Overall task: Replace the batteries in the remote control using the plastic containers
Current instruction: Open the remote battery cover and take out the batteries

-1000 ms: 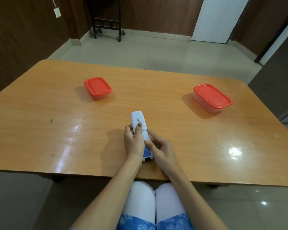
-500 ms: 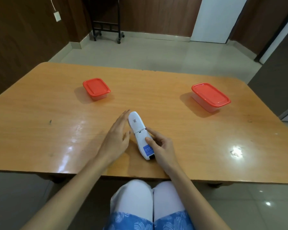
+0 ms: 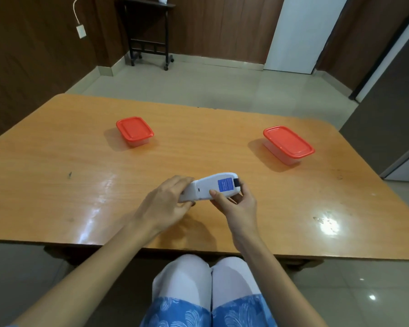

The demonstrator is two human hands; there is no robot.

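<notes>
A white remote control with a blue label on its back is held crosswise just above the near middle of the table, back side up. My left hand grips its left end. My right hand holds its right end, thumb on the back near the label. Two clear plastic containers with red lids stand farther back: a small one at the left and a larger one at the right, both shut. No batteries show.
The orange wooden table has its near edge just above my knees. Beyond it lie tiled floor, a black wheeled stand by the dark wall, and a white door. A grey cabinet stands at the right.
The remote lay lengthwise on the table; it has been lifted and turned crosswise. My left hand, which had let go, grips its left end again.
</notes>
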